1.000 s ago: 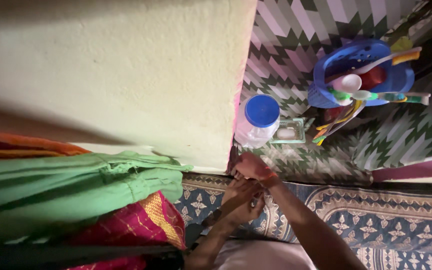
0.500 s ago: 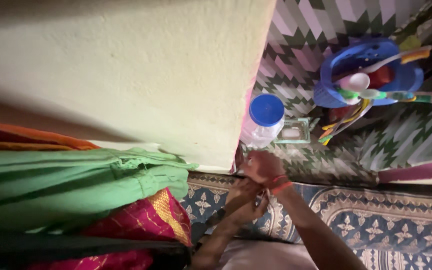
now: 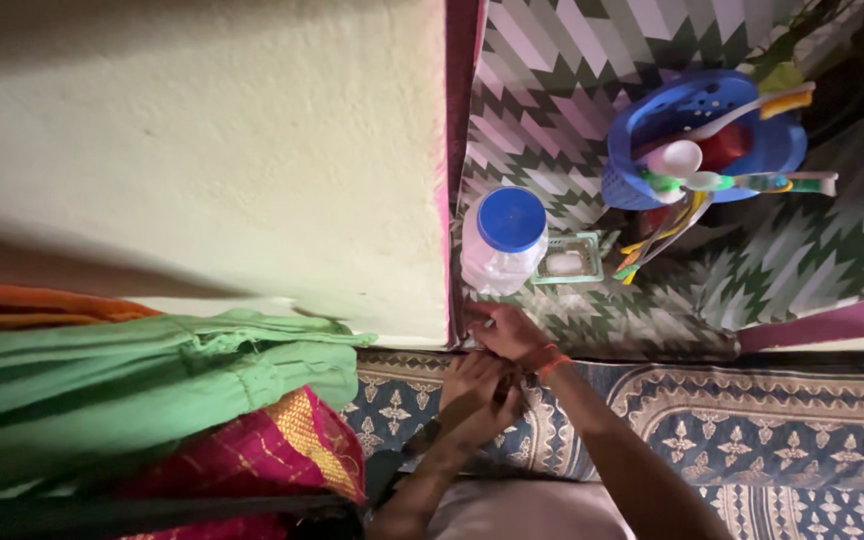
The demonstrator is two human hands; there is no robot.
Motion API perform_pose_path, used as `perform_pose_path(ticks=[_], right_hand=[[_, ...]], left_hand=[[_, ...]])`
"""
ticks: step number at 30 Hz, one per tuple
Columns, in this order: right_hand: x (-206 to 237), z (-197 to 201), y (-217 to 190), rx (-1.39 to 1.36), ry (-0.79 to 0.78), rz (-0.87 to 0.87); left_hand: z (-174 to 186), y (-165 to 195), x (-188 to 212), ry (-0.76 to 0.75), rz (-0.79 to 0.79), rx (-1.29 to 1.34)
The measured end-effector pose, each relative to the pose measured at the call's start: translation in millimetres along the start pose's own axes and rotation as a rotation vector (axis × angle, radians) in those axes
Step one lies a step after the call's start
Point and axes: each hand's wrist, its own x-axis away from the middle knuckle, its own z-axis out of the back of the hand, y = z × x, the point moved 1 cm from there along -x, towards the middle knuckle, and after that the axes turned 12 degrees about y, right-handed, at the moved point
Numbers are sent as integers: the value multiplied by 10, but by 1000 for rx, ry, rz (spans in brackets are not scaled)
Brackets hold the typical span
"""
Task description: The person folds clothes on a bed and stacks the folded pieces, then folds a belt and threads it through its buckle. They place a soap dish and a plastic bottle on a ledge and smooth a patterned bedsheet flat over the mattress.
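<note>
Hands together by wall; blue-lidded jar nearby, blue basket holding spoons.

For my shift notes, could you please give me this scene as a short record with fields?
Setting: zigzag-patterned mat and blue patterned floor mat, beside a pale green wall.
Right hand: at the mat's edge near the wall corner; grasp unclear.
Left hand: just below the right hand, touching it.
Nearby: clear plastic jar with blue lid; small green soap tray; blue plastic basket of utensils.
Left side: folded green cloth.
</note>
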Motion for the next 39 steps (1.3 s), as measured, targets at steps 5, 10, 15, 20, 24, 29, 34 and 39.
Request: perform_pose_path(ticks=[5,10,15,20,24,29,34,39], right_hand=[[237,356,-369,294,229,-185],[317,537,-664,325,598,-182],[105,457,-624,237,555,-29],[-24,395,-492,211,548,-32],[29,471,-371,262,527,-140],[214,878,-77,601,791,11],[137,1314,475,676,701,-165],[95,1363,906,602,670,-180]], left_hand=[[2,-29,-1,20,-16,-9],[-17,-62,17,34,-26,-43],[-57,-40,25,-4,-1,-59],[-44,5,-3,-24,30,-69],[-6,9,-32,-16,4,-23],[-30,-14,-19,-56,33,-92],[-80,-17,3,-29,13,-92],[-90,-15,-9,-20,28,-104]])
